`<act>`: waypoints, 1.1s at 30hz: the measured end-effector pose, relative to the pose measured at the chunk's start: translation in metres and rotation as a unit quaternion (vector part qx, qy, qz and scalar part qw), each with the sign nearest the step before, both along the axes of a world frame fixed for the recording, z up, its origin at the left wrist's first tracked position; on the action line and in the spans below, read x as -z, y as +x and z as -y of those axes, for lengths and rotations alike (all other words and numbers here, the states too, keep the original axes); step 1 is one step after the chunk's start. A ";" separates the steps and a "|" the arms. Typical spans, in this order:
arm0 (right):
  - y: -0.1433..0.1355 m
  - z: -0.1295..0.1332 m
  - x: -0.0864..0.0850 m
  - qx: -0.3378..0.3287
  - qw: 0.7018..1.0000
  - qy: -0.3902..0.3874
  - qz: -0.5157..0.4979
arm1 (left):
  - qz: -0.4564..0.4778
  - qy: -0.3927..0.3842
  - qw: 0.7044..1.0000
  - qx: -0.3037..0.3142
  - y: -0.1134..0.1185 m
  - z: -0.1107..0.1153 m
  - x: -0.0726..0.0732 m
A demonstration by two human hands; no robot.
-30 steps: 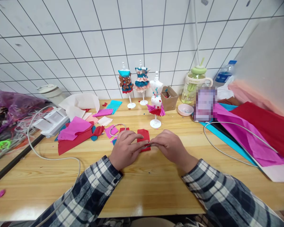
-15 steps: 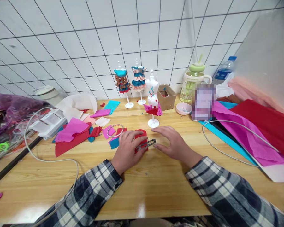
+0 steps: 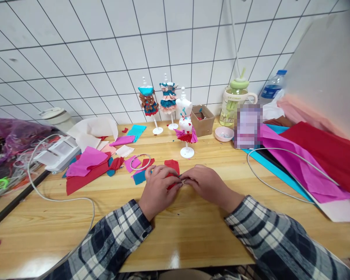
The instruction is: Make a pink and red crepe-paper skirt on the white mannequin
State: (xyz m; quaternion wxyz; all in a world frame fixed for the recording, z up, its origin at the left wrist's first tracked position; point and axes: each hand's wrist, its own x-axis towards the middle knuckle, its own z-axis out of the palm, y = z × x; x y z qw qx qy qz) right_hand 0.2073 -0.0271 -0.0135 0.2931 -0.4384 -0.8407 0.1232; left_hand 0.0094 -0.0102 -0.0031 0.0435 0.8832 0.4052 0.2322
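My left hand (image 3: 161, 190) is closed, its thumb and fingertips around a pair of thread snips (image 3: 180, 176), of which only a small dark part shows. A red crepe paper piece (image 3: 172, 166) lies beneath and just beyond these fingers. My right hand (image 3: 204, 182) pinches the rounded end of the snips, fingertips almost touching those of the left. Beyond the hands a small white dress form (image 3: 185, 107) stands upright with a magenta and red paper frill (image 3: 186, 136) round its lower part. A metal ring (image 3: 140, 162) rests on paper scraps left of my left hand.
Two dressed mini forms (image 3: 148, 101) stand by the tiled wall, near a cardboard box (image 3: 203, 123). A pink bowl (image 3: 224, 134), a jug (image 3: 235, 99) and a blurred phone-like panel (image 3: 247, 126) are at right. Coloured sheets (image 3: 317, 155) and a cable (image 3: 277, 186) lie further right.
My right hand has come left and closed from an open curl onto the end of the snips. The snips, plainly visible before, are now mostly covered by fingers.
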 end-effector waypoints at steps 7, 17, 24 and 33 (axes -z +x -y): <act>0.058 -0.036 -0.004 0.148 0.988 0.020 0.043 | 0.018 -0.017 1.000 0.000 0.000 -0.016 0.005; 0.079 -0.068 0.003 0.122 0.966 0.019 0.228 | -0.080 -0.026 0.992 0.094 0.062 -0.036 0.007; 0.076 -0.067 0.001 0.111 0.948 0.018 0.297 | -0.123 -0.033 0.983 0.133 0.071 -0.046 0.010; 0.074 -0.068 0.004 0.142 0.942 0.015 0.304 | -0.113 -0.047 0.984 0.127 0.079 -0.052 0.014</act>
